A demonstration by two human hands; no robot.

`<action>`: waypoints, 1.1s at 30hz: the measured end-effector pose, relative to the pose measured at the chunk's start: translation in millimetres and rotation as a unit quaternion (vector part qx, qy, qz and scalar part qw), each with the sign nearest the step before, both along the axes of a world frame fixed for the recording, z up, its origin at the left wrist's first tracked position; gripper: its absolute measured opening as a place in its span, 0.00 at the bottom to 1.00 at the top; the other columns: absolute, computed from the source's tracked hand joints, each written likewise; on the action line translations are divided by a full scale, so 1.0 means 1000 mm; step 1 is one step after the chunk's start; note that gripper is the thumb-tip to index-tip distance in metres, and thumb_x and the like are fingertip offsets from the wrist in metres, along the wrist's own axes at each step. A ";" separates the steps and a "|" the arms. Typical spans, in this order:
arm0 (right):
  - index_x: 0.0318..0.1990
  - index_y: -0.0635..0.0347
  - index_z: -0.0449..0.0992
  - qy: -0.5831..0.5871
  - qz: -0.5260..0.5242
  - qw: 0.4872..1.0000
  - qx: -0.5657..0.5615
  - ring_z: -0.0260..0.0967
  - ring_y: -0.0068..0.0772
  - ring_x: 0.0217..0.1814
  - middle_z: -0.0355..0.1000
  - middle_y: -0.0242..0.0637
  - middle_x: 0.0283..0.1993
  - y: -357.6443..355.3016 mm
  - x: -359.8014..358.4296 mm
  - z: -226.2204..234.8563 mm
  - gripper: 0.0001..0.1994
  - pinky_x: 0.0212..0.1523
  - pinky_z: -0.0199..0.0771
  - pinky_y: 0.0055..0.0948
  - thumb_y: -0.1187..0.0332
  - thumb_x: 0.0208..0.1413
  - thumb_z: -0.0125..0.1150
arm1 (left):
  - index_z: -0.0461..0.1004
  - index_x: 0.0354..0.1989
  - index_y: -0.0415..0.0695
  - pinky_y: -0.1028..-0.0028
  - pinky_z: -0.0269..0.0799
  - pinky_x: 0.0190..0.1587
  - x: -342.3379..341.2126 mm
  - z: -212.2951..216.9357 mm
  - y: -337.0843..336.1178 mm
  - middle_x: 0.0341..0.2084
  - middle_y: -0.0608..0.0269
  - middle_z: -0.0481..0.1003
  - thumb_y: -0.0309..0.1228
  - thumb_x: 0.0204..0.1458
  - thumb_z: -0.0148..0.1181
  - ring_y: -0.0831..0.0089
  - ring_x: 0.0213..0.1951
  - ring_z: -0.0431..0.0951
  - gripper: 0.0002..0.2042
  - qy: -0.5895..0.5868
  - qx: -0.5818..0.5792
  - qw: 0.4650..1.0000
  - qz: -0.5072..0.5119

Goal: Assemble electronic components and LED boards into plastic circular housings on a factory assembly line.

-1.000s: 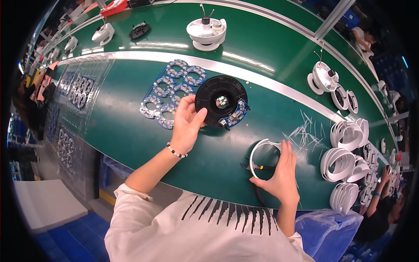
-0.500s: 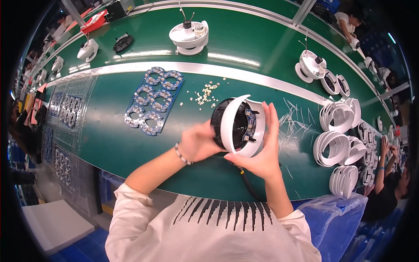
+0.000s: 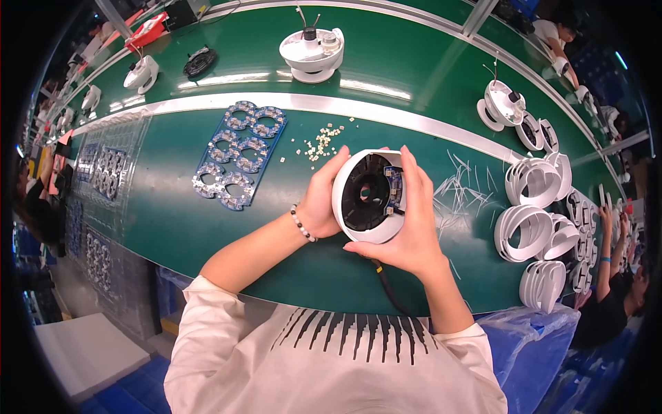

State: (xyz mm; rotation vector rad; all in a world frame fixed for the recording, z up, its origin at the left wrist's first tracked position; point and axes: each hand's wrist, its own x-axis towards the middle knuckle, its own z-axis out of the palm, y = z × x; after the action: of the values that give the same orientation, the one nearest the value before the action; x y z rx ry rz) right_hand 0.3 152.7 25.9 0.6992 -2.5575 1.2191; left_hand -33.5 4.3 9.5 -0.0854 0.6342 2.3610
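Between my two hands is a white plastic ring housing (image 3: 339, 219), tilted so that I look into it. Inside sits a round black disc (image 3: 362, 196) with a hole in its middle, and a small blue circuit board (image 3: 395, 185) stands at its right side. My left hand (image 3: 323, 196) presses against the left outer wall, its fingers partly hidden behind. My right hand (image 3: 418, 231) wraps the right side, thumb below and fingers above. A black cable (image 3: 387, 286) with a yellow band runs on the table under the right wrist.
Left of my hands lies a blue circuit board panel (image 3: 240, 155), beside scattered small pale parts (image 3: 321, 143). White strips (image 3: 460, 190) lie on the right, near stacked white rings (image 3: 524, 233). White bowl-shaped units (image 3: 310, 56) stand past the metal rail (image 3: 386, 112). Other people work at the far right.
The housing has turned so its inside faces me more, and the black disc sits within the ring. My left hand has moved up and right onto the ring's side.
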 end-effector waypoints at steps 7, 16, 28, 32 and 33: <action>0.60 0.64 0.46 -0.048 0.098 0.993 0.039 0.51 0.49 0.58 0.54 0.49 0.56 0.012 -0.012 0.018 0.60 0.56 0.54 0.41 0.53 0.13 0.76 | 0.58 0.55 0.41 0.63 0.63 0.52 -0.004 -0.016 -0.012 0.50 0.52 0.64 0.66 0.46 0.29 0.62 0.50 0.67 0.41 0.003 0.040 0.997 -0.065; 0.61 0.68 0.39 0.000 -0.087 0.996 -0.026 0.45 0.50 0.60 0.46 0.52 0.60 0.001 0.005 -0.011 0.61 0.57 0.51 0.42 0.57 0.18 0.75 | 0.58 0.53 0.40 0.67 0.68 0.47 -0.002 -0.014 0.014 0.43 0.54 0.68 0.38 0.47 0.48 0.66 0.43 0.71 0.25 0.046 0.082 0.996 0.005; 0.62 0.66 0.38 0.000 -0.073 0.997 -0.026 0.45 0.49 0.61 0.45 0.48 0.63 0.025 -0.023 -0.019 0.63 0.58 0.50 0.41 0.54 0.16 0.75 | 0.64 0.48 0.39 0.66 0.66 0.49 -0.022 -0.014 0.035 0.42 0.53 0.70 0.43 0.47 0.41 0.64 0.44 0.71 0.24 0.079 0.010 0.996 0.037; 0.62 0.65 0.38 0.029 -0.109 0.993 0.037 0.38 0.50 0.66 0.44 0.50 0.63 0.037 -0.036 -0.016 0.64 0.61 0.46 0.42 0.49 0.16 0.75 | 0.65 0.48 0.39 0.65 0.66 0.48 -0.045 -0.017 0.047 0.41 0.54 0.71 0.46 0.47 0.41 0.64 0.42 0.72 0.25 0.041 -0.001 0.998 0.038; 0.62 0.65 0.40 0.085 -0.118 0.987 0.066 0.35 0.52 0.67 0.43 0.52 0.63 0.038 -0.037 -0.004 0.62 0.61 0.43 0.43 0.48 0.18 0.74 | 0.68 0.42 0.40 0.66 0.68 0.47 -0.055 -0.022 0.049 0.37 0.55 0.72 0.44 0.48 0.41 0.65 0.40 0.73 0.21 0.004 0.003 0.999 0.047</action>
State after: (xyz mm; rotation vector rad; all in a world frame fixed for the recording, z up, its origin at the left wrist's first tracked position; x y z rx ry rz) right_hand -36.4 190.9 22.2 0.4846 -2.5095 0.8839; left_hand -88.9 53.5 -12.3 -0.1069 0.6401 2.4550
